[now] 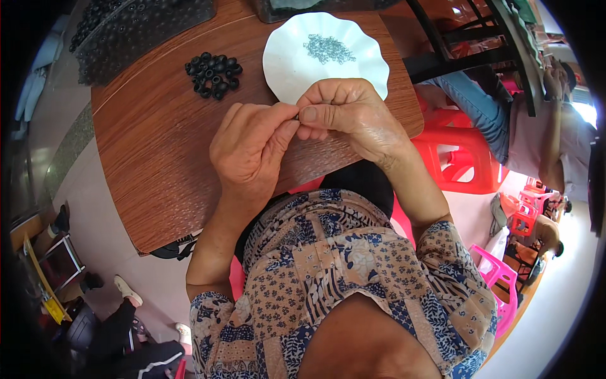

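Bright light, glare far right, dark fisheye rim

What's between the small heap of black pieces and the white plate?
Only brown wooden tabletop separates the black pieces from the plate, in the head view.

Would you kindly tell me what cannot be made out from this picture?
Head view, tiny piece between left hand and right hand: mostly hidden by fingertips.
Head view, clear bits on the scalloped white plate: too small to count.
Head view, loose black beads: overlapping, so not reliably countable.
Head view, dark bead tray: far side cut off by the top edge.
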Available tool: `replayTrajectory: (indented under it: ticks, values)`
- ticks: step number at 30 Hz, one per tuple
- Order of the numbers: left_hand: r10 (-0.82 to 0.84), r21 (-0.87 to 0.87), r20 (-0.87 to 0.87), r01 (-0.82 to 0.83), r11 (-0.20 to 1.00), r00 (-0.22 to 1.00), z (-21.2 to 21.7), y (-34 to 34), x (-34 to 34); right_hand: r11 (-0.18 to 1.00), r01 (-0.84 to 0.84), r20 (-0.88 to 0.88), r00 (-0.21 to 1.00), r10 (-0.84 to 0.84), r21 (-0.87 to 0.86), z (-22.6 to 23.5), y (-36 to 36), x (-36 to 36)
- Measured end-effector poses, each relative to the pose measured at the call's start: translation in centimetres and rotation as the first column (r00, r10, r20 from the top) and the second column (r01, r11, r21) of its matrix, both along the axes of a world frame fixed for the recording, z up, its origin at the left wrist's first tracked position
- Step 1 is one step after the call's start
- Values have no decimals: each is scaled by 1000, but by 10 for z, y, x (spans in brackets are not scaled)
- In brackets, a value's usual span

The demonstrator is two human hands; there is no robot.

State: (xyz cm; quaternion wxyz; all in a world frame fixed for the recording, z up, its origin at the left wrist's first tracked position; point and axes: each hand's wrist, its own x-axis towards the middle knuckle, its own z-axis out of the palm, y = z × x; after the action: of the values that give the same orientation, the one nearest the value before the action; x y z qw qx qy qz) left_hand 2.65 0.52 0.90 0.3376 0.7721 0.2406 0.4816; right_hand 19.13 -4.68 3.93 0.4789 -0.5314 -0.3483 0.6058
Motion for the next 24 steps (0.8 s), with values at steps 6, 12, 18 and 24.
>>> replayTrajectory:
  ticks: [6,12,18,24]
  values:
    - [-16,-59,12,17,998,1000,2,1,-1,998,25,-142,989,-34,-61,-3,0,-3]
    - [-31,-223,18,34,974,999,1,-1,-5,997,82,-132,988,-83,-11,-1,-1,-6]
    - [-61,-346,120,99,933,991,-9,-3,-5,984,95,25,995,-100,153,-3,-5,-12]
    - [-111,-766,315,321,557,943,-5,-2,-8,953,122,199,963,-181,278,-2,-9,-19]
